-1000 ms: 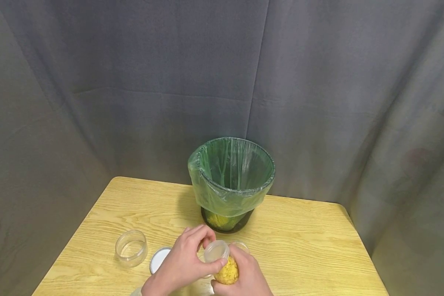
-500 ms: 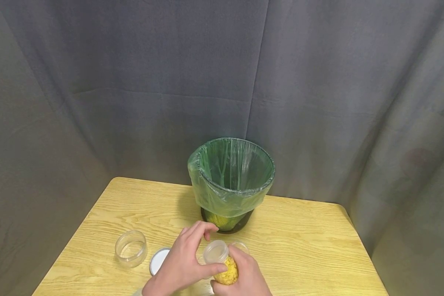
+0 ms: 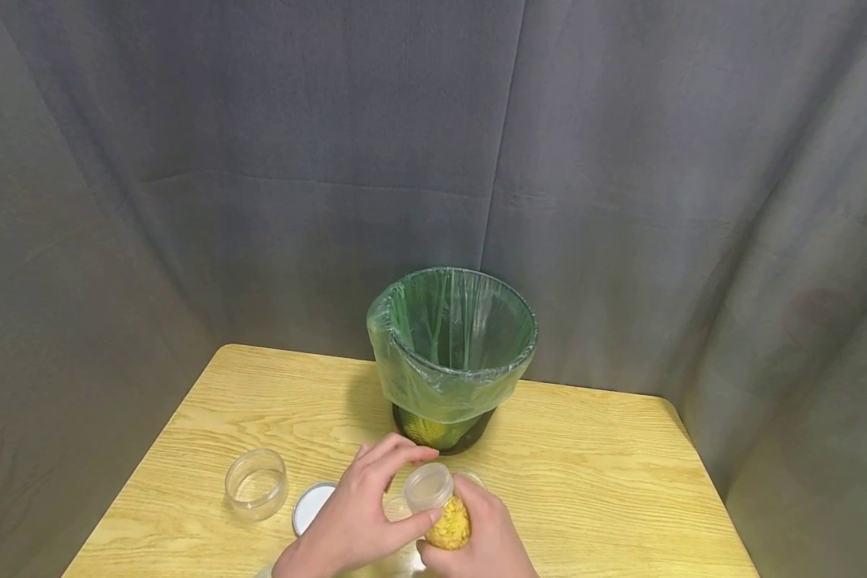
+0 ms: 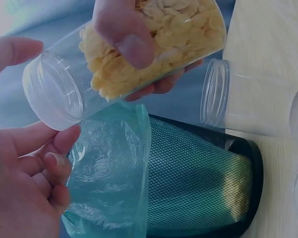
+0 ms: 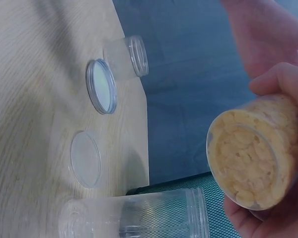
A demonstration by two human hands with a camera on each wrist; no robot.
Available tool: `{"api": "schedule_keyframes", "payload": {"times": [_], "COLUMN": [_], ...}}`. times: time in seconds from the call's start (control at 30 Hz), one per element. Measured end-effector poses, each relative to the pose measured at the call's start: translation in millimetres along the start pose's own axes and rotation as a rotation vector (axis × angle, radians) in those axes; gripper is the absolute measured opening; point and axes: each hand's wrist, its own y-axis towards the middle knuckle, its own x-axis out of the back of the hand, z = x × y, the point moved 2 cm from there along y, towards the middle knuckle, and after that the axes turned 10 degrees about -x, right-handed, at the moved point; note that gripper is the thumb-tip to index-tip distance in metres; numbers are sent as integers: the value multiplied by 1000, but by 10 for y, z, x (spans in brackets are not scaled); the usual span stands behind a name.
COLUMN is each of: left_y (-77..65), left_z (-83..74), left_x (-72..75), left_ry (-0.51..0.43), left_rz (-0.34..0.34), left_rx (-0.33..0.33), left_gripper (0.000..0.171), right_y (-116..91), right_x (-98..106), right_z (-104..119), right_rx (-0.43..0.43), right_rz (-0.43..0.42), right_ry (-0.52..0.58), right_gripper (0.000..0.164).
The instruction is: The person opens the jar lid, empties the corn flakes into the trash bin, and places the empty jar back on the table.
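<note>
A clear plastic jar of yellow flakes is held tilted above the table, its translucent lid facing away to the left. My right hand grips it round the body, thumb along the near side. My left hand is at the lid, thumb on one edge and index finger at the opposite edge; its other fingers curl loosely. In the right wrist view the flakes press against the jar's round base, and the lid end is hidden.
A mesh bin lined with a green bag stands behind the hands. On the wooden table are a clear jar at left, a silver-rimmed lid, a clear disc and a second clear jar. Grey curtains surround the table.
My left fingers lifted off the lid's side, spread, and came round its far edge. The jar, in my right hand, shifted slightly to the right and tilted a little.
</note>
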Motion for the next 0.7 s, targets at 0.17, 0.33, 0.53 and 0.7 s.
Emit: {"api": "schedule_keyframes", "payload": {"times": [0.17, 0.33, 0.53, 0.7], "left_y": [-2, -7, -17, -23], "left_z": [18, 36, 46, 61], "left_x": [-25, -40, -56, -75], "left_ry": [-20, 9, 68, 79], "left_rz": [7, 1, -9, -8], "left_rx": [32, 71, 137, 154], "left_gripper": [41, 37, 39, 44], "right_y": [-6, -8, -15, -21], "right_x": [5, -17, -31, -43], "right_z": [-6, -7, -2, 21], "right_rx": [-33, -26, -27, -25], "right_rz": [23, 42, 44, 54], "right_ry": [12, 17, 38, 44], "right_gripper": [64, 68, 62, 60]}}
